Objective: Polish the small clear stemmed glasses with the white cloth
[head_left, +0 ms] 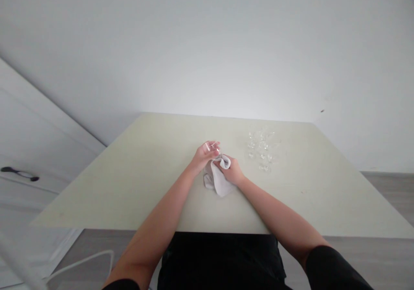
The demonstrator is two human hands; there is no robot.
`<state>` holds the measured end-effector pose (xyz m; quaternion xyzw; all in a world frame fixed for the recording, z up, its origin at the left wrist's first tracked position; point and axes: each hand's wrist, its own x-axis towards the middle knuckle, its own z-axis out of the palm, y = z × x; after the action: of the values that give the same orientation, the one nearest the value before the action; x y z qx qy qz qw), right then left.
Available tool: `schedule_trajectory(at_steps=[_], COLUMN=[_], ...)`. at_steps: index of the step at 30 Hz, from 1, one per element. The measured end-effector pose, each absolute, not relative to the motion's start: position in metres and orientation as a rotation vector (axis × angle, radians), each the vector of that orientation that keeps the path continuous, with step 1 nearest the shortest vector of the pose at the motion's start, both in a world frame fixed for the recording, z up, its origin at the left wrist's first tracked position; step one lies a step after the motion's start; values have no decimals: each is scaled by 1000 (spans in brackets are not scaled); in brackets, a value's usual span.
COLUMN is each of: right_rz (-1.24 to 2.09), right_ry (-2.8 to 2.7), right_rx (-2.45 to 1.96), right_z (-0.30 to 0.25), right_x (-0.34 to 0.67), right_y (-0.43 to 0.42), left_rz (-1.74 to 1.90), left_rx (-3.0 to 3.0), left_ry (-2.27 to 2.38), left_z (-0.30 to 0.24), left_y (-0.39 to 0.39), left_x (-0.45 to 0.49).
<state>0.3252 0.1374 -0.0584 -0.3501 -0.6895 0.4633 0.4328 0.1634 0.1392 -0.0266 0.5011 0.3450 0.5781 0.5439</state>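
My left hand [207,152] is closed round a small clear glass [213,146], whose exact shape is partly covered by the fingers. Close beside it, my right hand [232,169] grips a white cloth [220,181]. The cloth is bunched at the top against the glass, and its loose end hangs toward the table. Both hands meet over the middle of the table. To the right of them stands a cluster of several small clear glasses [262,145]; their outlines are faint against the pale surface.
The pale table [145,173] reaches back to a plain wall [207,48]. On the left is a white cabinet [39,143] with a dark handle [20,173]. A white cable or tube [80,262] shows at the lower left, above the grey floor [97,238].
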Motion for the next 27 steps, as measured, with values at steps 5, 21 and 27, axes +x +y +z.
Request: schedule_trajectory(at_steps=[5, 21, 27], right_rz=[1809, 1824, 1227], right_ry=[-1406, -1374, -1668], right_rx=[-813, -876, -864], right_z=[-62, -67, -57], right_x=[327, 331, 324], right_y=[133, 137, 138], left_rz=[1273, 1300, 1333], left_rx=[1247, 1177, 1163], left_ry=[675, 681, 830], left_z=[-25, -31, -31], left_y=[135, 138, 142], left_x=[162, 160, 163])
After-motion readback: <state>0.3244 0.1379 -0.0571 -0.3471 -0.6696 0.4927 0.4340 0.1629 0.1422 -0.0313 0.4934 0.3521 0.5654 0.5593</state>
